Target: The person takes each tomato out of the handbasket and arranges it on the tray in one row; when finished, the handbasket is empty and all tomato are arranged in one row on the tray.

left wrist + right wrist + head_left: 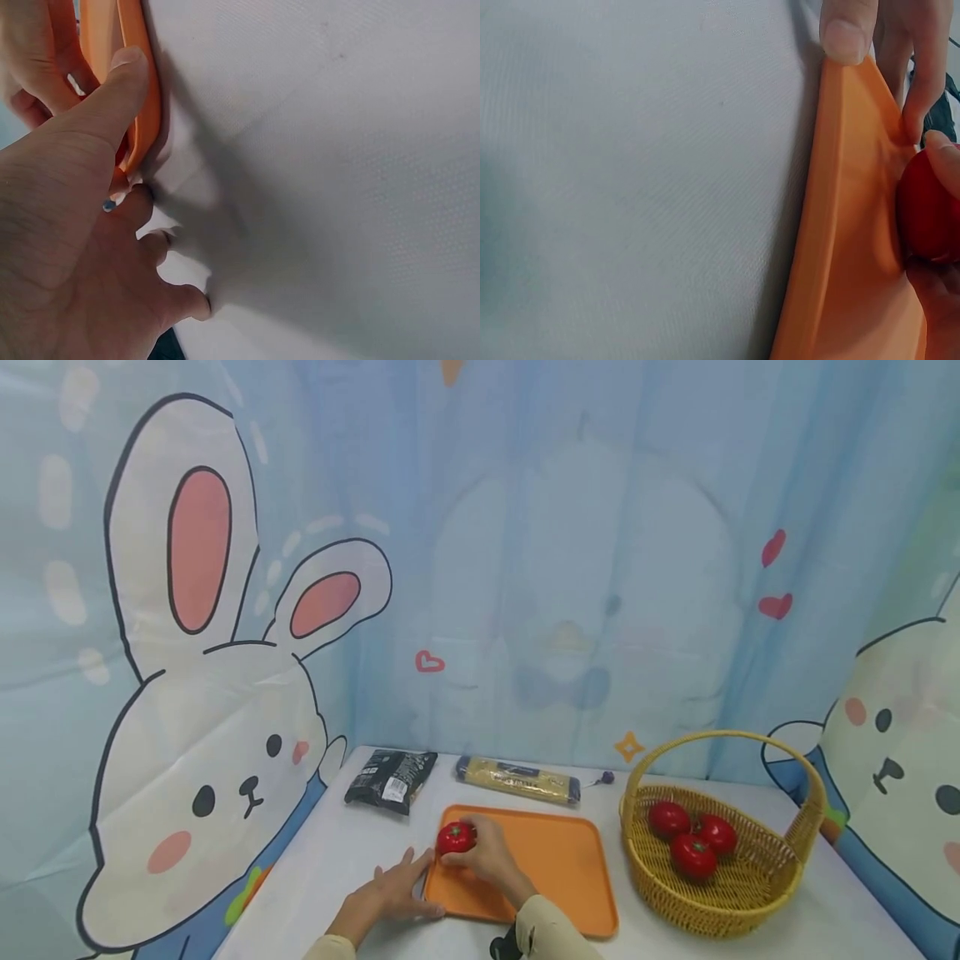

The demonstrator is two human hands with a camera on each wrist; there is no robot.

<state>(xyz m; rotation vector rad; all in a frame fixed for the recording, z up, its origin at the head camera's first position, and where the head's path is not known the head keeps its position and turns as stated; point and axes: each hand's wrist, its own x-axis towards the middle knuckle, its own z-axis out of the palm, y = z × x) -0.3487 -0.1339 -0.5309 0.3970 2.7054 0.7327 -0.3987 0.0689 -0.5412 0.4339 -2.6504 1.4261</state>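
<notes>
On the far-left part of the orange tray [562, 864], my right hand [491, 856] grips a red tomato [455, 838] with a green calyx. The right wrist view shows the same tomato [926, 206] with fingers around it, just inside the tray's rim [817, 247]. My left hand [396, 889] is at the tray's near-left corner with its fingers spread. Its thumb [845, 37] rests against the corner of the rim, and the other fingers reach along the left side. In the left wrist view this hand [82, 195] lies low over the white tabletop.
Right of the tray stands a yellow wicker basket [697, 910] with a tall handle, holding 3 red tomatoes [693, 857]. Behind the tray lie a black packet [390, 779], a long yellow package [517, 780] and a small purple lollipop-like thing [607, 777]. A printed curtain [480, 568] hangs behind.
</notes>
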